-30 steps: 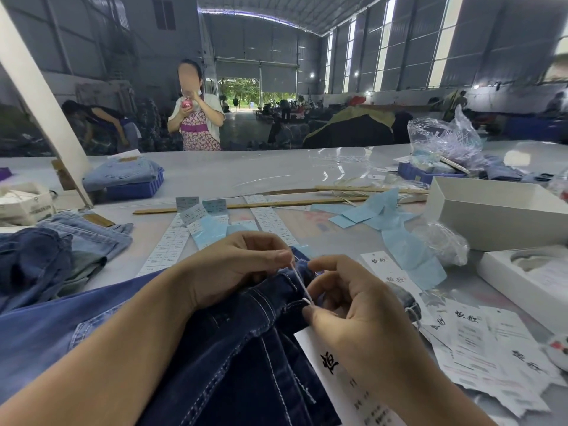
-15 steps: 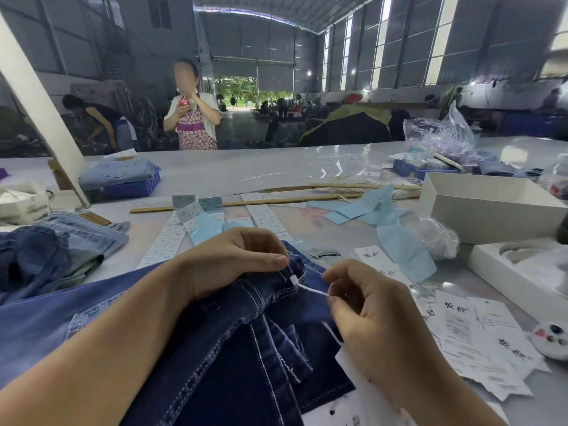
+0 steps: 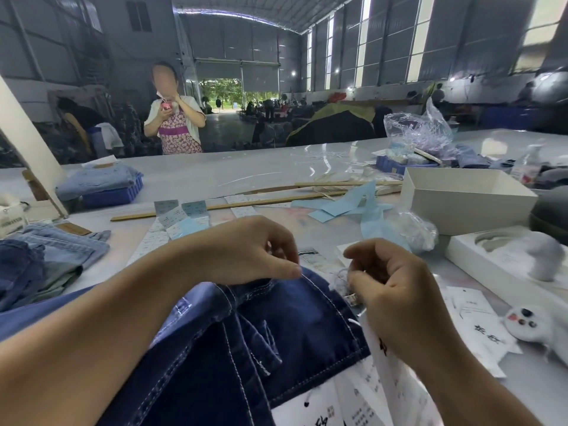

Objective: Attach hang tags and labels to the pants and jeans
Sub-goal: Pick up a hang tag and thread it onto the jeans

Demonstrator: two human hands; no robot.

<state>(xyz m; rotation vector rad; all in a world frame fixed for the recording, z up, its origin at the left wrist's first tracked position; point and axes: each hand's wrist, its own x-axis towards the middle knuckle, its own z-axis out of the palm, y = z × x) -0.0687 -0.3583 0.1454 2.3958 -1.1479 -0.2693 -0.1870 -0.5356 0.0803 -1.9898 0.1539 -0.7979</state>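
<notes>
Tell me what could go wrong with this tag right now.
1. The left hand pinches the jeans only at the edge; the denim could slip free.
2. The string is barely visible at the right hand, so it may pull out.
3. The tag lies under the right wrist and could crease.

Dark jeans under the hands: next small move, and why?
Probably draw the thin white string taut across the dark jeans and close its loop. The left hand pinches it at the waistband edge, and the right hand is curled a little apart above the white hang tag, which lies loose on the denim. Blur hides whether the right fingers hold the other end.
</notes>
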